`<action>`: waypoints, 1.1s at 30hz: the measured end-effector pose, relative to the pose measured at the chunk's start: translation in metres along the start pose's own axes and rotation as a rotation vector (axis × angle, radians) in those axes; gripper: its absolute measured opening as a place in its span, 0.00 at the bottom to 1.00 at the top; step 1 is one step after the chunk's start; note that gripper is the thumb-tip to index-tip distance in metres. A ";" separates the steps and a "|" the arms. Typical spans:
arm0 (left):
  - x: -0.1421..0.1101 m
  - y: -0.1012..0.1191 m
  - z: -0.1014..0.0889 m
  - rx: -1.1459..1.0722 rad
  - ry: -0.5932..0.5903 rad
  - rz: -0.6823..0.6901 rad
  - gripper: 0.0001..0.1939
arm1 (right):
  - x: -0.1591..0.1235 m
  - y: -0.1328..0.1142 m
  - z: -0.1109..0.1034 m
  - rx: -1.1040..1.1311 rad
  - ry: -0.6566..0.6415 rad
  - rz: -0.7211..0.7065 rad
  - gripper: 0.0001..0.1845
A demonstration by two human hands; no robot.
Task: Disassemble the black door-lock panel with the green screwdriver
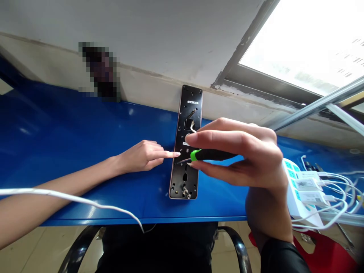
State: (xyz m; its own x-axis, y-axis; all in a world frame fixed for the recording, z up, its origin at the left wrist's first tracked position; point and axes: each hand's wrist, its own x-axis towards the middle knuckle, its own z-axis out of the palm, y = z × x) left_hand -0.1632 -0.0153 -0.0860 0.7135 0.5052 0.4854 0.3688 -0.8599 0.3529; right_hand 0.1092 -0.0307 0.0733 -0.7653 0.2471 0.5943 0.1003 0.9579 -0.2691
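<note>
A long black smart lock panel [186,178] lies on the blue table, with screw holes, a short spindle, a white cable and a threaded post near its lower end. My right hand [241,151] is closed around a screwdriver [214,154] with a black handle and a green collar. Its thin shaft points left and its tip meets the panel's face, near the left edge. Stretched out from my left hand [146,155], the index finger touches the panel just above that tip. The other left fingers are loosely curled and hold nothing.
On the right, a white power strip [294,189] carries several white chargers [309,184] with tangled cables. A white cable [85,203] hangs across the left foreground. Behind the blue table [71,132] stand a wall and a window. A red stool [324,250] is at lower right.
</note>
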 end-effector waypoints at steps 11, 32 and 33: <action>-0.003 -0.005 0.002 0.049 -0.065 0.025 0.24 | -0.010 0.002 -0.002 -0.069 -0.020 0.160 0.33; 0.000 0.001 -0.001 0.057 -0.061 -0.005 0.21 | -0.010 -0.006 -0.008 -0.106 -0.142 0.330 0.30; 0.000 0.001 -0.001 0.057 -0.056 -0.006 0.21 | -0.010 -0.006 -0.008 -0.105 -0.138 0.333 0.31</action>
State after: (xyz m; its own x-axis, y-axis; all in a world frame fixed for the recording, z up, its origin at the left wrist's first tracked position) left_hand -0.1632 -0.0163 -0.0844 0.7430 0.5068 0.4371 0.4055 -0.8605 0.3084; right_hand 0.1213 -0.0377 0.0748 -0.7576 0.5322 0.3779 0.4169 0.8400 -0.3472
